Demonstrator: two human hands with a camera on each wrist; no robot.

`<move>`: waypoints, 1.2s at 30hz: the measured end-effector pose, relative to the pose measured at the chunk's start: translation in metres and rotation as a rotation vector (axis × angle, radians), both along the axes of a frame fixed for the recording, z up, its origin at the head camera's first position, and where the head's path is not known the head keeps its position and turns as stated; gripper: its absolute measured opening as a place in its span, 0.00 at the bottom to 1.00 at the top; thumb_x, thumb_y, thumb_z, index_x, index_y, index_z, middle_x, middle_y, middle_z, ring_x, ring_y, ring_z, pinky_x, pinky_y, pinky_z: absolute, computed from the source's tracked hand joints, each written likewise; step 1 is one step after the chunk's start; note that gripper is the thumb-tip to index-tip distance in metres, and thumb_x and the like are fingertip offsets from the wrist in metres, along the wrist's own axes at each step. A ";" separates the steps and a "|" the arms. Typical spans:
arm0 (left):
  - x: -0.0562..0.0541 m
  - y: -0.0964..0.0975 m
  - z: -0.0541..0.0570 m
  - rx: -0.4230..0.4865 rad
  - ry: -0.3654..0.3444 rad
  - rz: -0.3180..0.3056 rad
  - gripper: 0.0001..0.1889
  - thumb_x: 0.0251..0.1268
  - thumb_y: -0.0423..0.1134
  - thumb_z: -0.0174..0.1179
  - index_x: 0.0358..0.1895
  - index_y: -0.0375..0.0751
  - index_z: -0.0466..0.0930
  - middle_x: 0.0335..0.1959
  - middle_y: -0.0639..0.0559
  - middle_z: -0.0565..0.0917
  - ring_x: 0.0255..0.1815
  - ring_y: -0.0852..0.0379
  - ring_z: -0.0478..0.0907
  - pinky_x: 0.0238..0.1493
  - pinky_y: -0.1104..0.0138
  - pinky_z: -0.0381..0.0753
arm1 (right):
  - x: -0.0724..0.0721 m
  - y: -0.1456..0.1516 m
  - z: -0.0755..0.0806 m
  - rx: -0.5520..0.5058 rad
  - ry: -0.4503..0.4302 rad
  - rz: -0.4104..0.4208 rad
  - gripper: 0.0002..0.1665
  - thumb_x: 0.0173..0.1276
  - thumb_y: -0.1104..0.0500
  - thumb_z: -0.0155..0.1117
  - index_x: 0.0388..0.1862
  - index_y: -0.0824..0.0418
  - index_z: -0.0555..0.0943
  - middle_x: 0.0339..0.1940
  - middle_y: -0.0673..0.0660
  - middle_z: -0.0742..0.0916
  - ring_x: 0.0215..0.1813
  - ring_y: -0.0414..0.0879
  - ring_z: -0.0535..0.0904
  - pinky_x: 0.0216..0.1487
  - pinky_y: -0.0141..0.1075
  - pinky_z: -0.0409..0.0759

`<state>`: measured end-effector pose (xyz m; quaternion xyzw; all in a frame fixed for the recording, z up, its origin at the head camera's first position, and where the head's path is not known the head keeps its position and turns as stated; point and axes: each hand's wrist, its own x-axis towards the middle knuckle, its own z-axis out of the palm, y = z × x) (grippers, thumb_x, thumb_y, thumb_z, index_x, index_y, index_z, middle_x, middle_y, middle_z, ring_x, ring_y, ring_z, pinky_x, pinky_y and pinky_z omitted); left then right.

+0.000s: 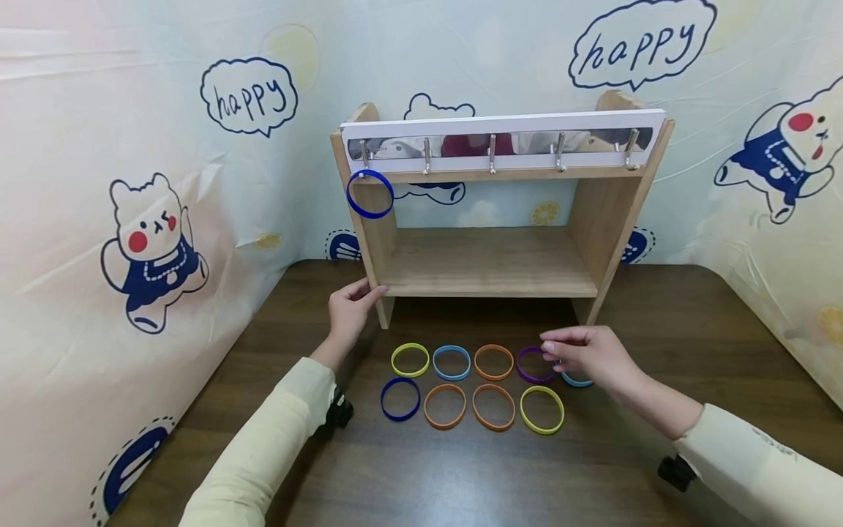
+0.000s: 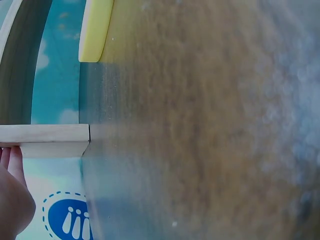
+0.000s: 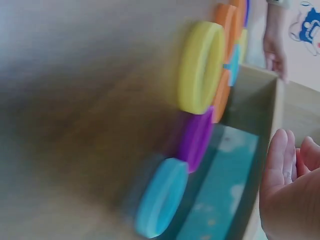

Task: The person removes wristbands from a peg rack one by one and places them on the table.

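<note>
My left hand [image 1: 347,318] grips the lower left side panel of a wooden shelf [image 1: 487,265], thumb at its front edge. A dark blue wristband [image 1: 370,215] hangs from the leftmost metal hook on the shelf's top rail. Over the right end of the wristbands on the table hovers my right hand [image 1: 596,357], its fingers extended and holding nothing. In the head view it partly covers a purple wristband [image 1: 525,375] and a light blue wristband [image 1: 578,383]; both show in the right wrist view, apart from the fingers.
Several more wristbands lie in two rows before the shelf, among them a yellow one [image 1: 543,432], an orange one [image 1: 494,427] and a dark blue one [image 1: 400,419]. Four-legged cartoon figures aside, a printed cloth [image 1: 276,197] walls the table [image 1: 461,483]. Other hooks [image 1: 492,150] hang bare.
</note>
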<state>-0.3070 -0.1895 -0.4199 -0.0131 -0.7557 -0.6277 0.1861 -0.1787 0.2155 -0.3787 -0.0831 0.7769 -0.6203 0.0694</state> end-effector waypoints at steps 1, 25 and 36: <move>0.000 0.000 0.000 0.000 0.001 -0.001 0.26 0.50 0.52 0.75 0.50 0.39 0.86 0.44 0.44 0.86 0.44 0.54 0.82 0.44 0.65 0.81 | -0.003 -0.004 0.003 -0.008 0.010 0.002 0.20 0.68 0.62 0.65 0.53 0.76 0.79 0.43 0.63 0.87 0.44 0.53 0.85 0.42 0.44 0.83; 0.001 0.001 0.001 0.018 -0.030 0.008 0.27 0.49 0.53 0.75 0.50 0.39 0.86 0.44 0.45 0.86 0.44 0.55 0.82 0.45 0.64 0.81 | -0.057 -0.113 0.084 -0.287 0.275 0.028 0.19 0.67 0.64 0.66 0.54 0.71 0.80 0.47 0.62 0.87 0.44 0.47 0.86 0.44 0.43 0.82; 0.003 0.001 0.002 0.022 -0.013 0.003 0.26 0.50 0.51 0.75 0.50 0.39 0.86 0.43 0.44 0.86 0.43 0.55 0.82 0.42 0.68 0.81 | -0.074 -0.160 0.105 -0.402 0.290 0.010 0.19 0.67 0.63 0.67 0.55 0.68 0.81 0.49 0.61 0.86 0.50 0.54 0.83 0.45 0.39 0.82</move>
